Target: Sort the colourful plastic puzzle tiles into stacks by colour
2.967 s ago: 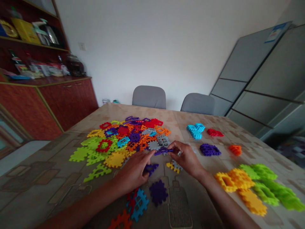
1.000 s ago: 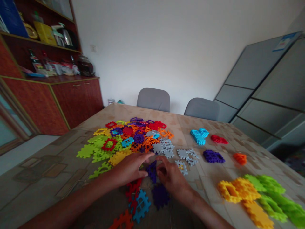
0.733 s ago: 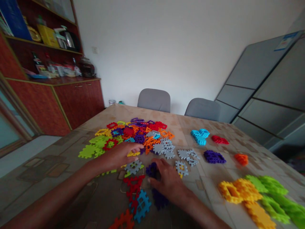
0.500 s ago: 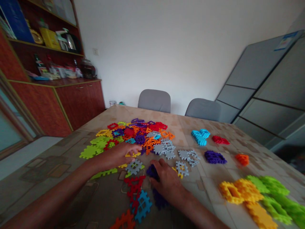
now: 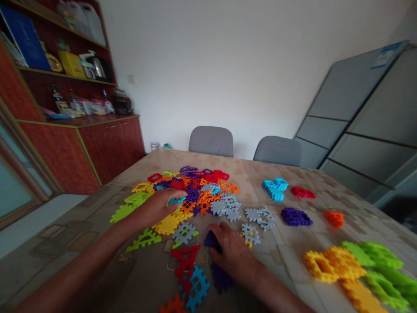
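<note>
The left hand (image 5: pixel 159 205) has moved from the yellow pieces (image 5: pixel 167 223) to the blue piece (image 5: pixel 177 201) in the pile (image 5: pixel 208 201), its grip unclear, leaving only the right hand (image 5: pixel 235 251) holding the purple piece (image 5: pixel 210 238) near the surface (image 5: pixel 273 244).

Purple toothed piece (image 5: pixel 210 238) in my right hand (image 5: pixel 233 251); light-blue toothed piece (image 5: pixel 176 201) at my left (image 5: pixel 163 204).
I see the purple one partly hidden by fingers, its tilt unclear; the light-blue one lies in the mixed pile, partly covered.
</note>
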`<action>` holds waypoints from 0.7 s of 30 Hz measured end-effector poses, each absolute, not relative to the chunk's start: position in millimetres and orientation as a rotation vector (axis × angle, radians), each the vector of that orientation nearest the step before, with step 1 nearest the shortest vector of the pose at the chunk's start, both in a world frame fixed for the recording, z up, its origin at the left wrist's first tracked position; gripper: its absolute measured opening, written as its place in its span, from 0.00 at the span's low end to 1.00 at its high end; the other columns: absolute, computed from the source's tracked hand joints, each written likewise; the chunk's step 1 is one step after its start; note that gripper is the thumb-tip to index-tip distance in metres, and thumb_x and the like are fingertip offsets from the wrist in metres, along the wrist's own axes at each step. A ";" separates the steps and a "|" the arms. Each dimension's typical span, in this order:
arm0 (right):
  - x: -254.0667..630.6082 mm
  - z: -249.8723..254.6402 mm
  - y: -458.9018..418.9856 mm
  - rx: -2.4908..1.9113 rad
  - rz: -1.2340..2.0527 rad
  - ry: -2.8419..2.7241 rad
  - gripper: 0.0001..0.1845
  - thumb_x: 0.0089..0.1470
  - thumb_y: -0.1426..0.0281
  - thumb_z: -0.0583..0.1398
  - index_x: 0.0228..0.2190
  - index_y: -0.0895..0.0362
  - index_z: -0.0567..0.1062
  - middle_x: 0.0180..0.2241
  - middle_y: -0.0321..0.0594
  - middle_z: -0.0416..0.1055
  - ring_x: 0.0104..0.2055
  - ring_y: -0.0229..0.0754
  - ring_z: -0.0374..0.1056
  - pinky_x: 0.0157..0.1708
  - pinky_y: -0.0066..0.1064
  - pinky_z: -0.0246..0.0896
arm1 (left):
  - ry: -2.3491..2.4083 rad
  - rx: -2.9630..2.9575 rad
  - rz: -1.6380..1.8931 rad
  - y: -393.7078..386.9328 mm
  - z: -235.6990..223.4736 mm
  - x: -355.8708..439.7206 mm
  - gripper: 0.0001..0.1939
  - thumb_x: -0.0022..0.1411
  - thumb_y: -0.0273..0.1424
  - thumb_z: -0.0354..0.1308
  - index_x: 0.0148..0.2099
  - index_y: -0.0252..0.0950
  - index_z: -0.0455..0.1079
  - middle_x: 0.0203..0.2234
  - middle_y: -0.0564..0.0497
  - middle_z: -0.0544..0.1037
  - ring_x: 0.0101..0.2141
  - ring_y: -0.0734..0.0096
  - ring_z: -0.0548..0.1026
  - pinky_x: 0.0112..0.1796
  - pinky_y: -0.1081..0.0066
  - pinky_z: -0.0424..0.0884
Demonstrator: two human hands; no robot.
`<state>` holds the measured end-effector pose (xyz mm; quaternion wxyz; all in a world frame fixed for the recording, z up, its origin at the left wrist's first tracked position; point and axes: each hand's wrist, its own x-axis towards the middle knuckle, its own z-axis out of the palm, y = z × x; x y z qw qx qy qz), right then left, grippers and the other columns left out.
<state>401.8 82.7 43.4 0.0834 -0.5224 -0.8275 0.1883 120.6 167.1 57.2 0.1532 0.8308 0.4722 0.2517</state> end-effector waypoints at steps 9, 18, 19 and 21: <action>420.8 42.6 82.3 -1.580 0.566 -2.451 0.29 0.51 0.78 0.61 0.56 0.58 0.71 0.48 0.48 0.71 0.48 0.50 0.72 0.47 0.35 0.65 | 1.519 2.541 0.543 192.8 47.1 164.9 0.23 0.67 0.32 0.62 0.62 0.34 0.67 0.59 0.40 0.72 0.60 0.49 0.69 0.60 0.45 0.62; 431.1 42.4 81.8 -1.617 0.566 -2.431 0.29 0.54 0.79 0.60 0.58 0.61 0.69 0.51 0.51 0.70 0.51 0.49 0.70 0.52 0.36 0.62 | 1.386 2.588 0.376 187.7 55.8 171.0 0.05 0.68 0.28 0.60 0.45 0.35 0.75 0.40 0.47 0.80 0.44 0.58 0.78 0.50 0.54 0.72; 431.1 42.7 81.7 -1.617 0.571 -2.429 0.29 0.54 0.79 0.60 0.58 0.61 0.69 0.51 0.51 0.70 0.51 0.49 0.70 0.51 0.36 0.62 | 1.352 2.585 0.398 180.8 57.6 171.8 0.05 0.67 0.26 0.59 0.42 0.35 0.76 0.39 0.47 0.80 0.45 0.58 0.77 0.51 0.55 0.71; 431.2 43.7 81.1 -1.622 0.580 -2.426 0.29 0.54 0.79 0.60 0.57 0.60 0.69 0.51 0.50 0.70 0.50 0.49 0.70 0.51 0.35 0.63 | 1.300 2.560 0.470 164.8 60.1 175.3 0.07 0.66 0.26 0.56 0.40 0.37 0.76 0.41 0.45 0.80 0.48 0.56 0.76 0.53 0.57 0.69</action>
